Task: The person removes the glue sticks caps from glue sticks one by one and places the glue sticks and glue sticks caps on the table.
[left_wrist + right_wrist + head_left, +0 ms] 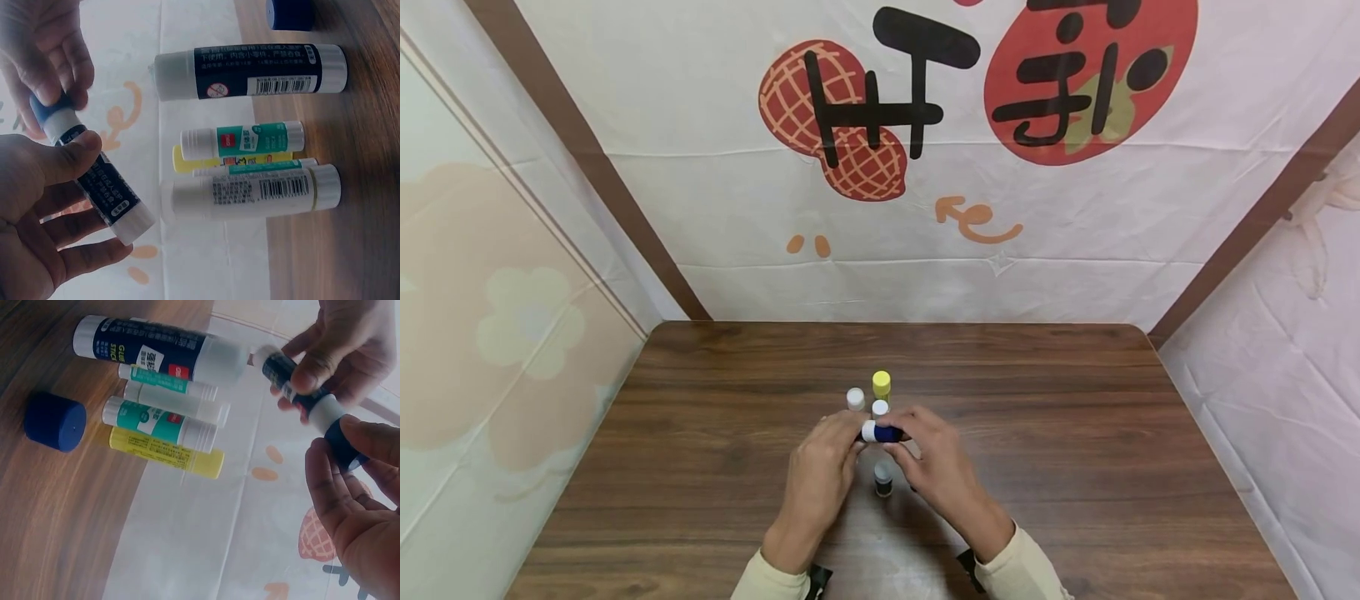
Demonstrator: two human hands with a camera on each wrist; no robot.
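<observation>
Both hands hold one small glue stick level above the brown table. It has a dark label, a white collar and a blue cap. My left hand grips the labelled body, thumb on top. My right hand pinches the blue cap at the other end; the cap sits against the white collar. In the left wrist view the right hand's fingertips close round the cap.
Several glue sticks stand on the table behind and under the hands: a yellow-capped one, two white-capped ones, and a large dark one. A loose blue cap lies beside the large stick. Printed cloth hangs all around.
</observation>
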